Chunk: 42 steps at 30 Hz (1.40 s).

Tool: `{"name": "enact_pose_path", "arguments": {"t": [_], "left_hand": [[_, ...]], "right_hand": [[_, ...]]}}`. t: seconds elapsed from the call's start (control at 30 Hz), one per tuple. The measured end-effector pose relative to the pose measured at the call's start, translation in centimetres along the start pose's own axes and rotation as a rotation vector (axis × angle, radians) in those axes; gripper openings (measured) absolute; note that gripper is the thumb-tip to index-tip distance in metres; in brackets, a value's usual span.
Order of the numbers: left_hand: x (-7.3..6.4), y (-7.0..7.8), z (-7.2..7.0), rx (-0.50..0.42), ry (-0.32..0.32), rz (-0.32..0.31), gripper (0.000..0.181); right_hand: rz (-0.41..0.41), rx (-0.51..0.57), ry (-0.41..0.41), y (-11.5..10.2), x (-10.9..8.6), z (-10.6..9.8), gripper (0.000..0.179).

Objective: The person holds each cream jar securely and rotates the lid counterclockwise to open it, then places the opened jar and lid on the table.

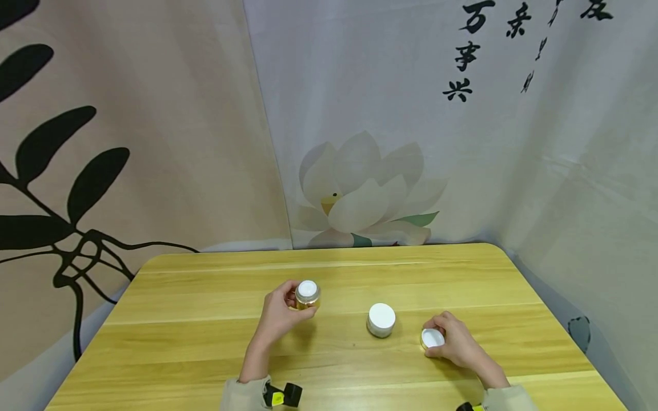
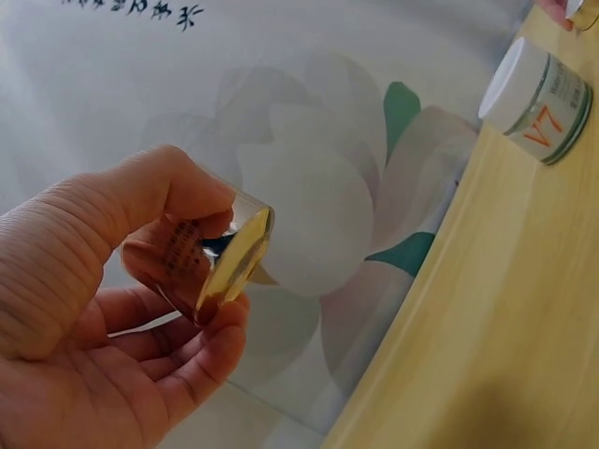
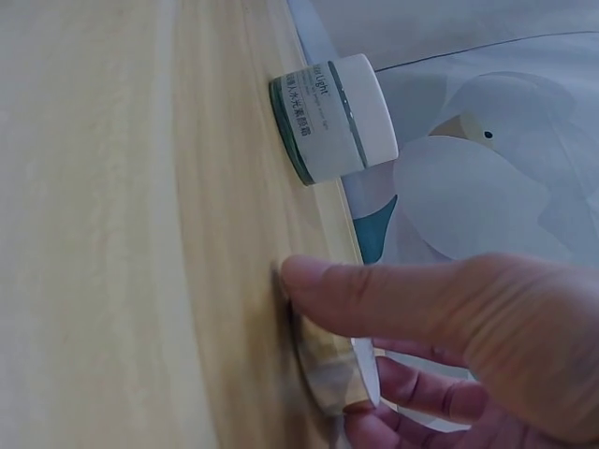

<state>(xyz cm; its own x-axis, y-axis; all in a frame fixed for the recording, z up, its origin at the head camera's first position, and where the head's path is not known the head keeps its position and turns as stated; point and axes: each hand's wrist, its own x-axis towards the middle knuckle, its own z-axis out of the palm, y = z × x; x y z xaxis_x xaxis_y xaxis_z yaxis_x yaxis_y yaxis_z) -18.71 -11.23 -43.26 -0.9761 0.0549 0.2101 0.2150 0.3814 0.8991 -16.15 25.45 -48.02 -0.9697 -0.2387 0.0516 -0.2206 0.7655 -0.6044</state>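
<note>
My left hand (image 1: 281, 313) holds a small gold jar (image 2: 201, 262) between thumb and fingers, above the left-middle of the table. In the head view the jar's white round top, ringed by a clear rim, faces up. On the right, my right hand (image 1: 457, 341) grips the edge of a low gold lid (image 3: 332, 365), its white inside turned up, close over the tabletop. Between the two hands stands a white-capped cream jar (image 1: 381, 319), upright and touched by neither. Its pale label and green glass base show in the right wrist view.
The wooden table (image 1: 205, 342) has rounded far corners. Behind it hangs a pale curtain (image 1: 385, 114) printed with a lotus, dark leaves and black lettering. A black wrist strap (image 1: 283, 395) sits over the left sleeve.
</note>
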Motion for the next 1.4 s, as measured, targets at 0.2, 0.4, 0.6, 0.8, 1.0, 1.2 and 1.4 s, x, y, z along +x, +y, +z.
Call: {"name": "enact_pose_path", "arguments": {"t": [0.2, 0.4, 0.6, 0.8, 1.0, 1.2, 1.4], "left_hand": [[0.0, -0.2, -0.1, 0.048, 0.005, -0.007, 0.044], [0.0, -0.5, -0.4, 0.065, -0.011, -0.017, 0.043], [0.0, -1.0, -0.6, 0.090, -0.022, -0.026, 0.043], [-0.1, -1.3, -0.8, 0.107, -0.023, -0.018, 0.043], [-0.3, -1.5, -1.0, 0.122, -0.035, -0.040, 0.044], [-0.4, -1.7, -1.0, 0.149, -0.053, -0.094, 0.045], [-0.5, -1.9, -1.0, 0.193, -0.069, -0.124, 0.045]], "right_hand": [[0.008, 0.001, -0.016, 0.1, 0.0, -0.1, 0.042], [-0.005, -0.002, -0.021, 0.1, 0.1, -0.2, 0.043], [0.007, 0.000, -0.018, -0.1, 0.1, -0.3, 0.043], [0.004, -0.004, -0.021, -0.1, 0.2, -0.2, 0.043], [0.003, 0.004, -0.028, 0.0, 0.2, -0.2, 0.043], [-0.011, 0.003, -0.035, 0.1, 0.1, -0.1, 0.043], [-0.003, -0.007, -0.031, 0.1, 0.2, 0.0, 0.042]]}}
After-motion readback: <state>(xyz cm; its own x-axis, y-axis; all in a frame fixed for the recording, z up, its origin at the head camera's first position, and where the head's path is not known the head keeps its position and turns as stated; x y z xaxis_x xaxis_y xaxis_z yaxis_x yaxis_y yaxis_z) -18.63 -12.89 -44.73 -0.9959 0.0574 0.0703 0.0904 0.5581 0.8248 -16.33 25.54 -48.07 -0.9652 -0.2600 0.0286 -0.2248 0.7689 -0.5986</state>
